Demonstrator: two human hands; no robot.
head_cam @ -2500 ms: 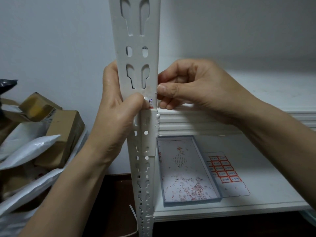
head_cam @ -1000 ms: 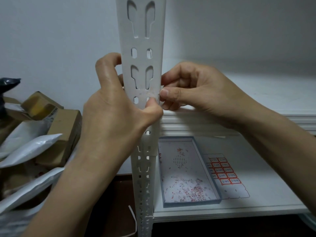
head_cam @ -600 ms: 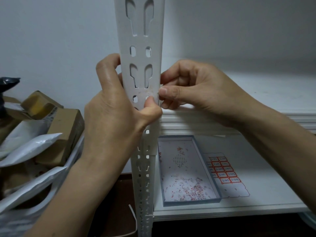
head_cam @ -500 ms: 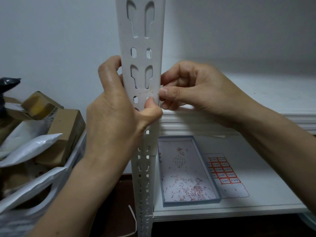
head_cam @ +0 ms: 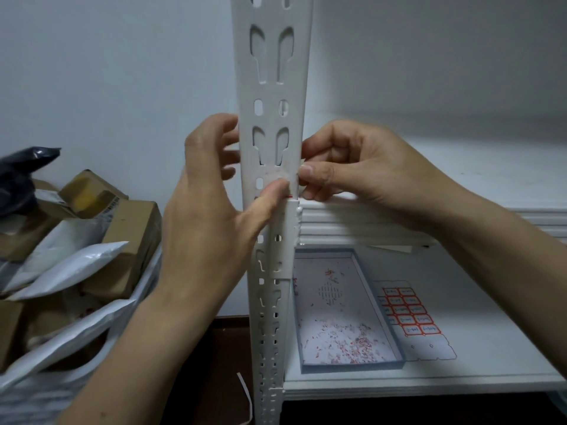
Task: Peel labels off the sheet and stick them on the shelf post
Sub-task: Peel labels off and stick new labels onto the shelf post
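The white slotted shelf post (head_cam: 273,87) stands upright in the middle. My left hand (head_cam: 208,216) is at its left side, with the thumb tip pressing on the post's front and the fingers spread loosely beside the post. Just right of that thumb tip a thin red edge of a label (head_cam: 289,196) shows; the rest is hidden. My right hand (head_cam: 362,173) has curled fingers and pinches the post's right edge at the same height. The label sheet (head_cam: 408,314), with red-framed labels, lies on the lower shelf.
A shallow grey tray (head_cam: 349,367) with paper scraps lies on the lower shelf (head_cam: 491,332), left of the sheet. The upper shelf (head_cam: 475,179) is behind my right hand. Cardboard boxes (head_cam: 132,228) and white mailers (head_cam: 70,268) are piled at the left.
My left fingers have come off the post and spread to the left, while the thumb stays on the front. A red label edge now shows beside the thumb. My right hand has stayed put.
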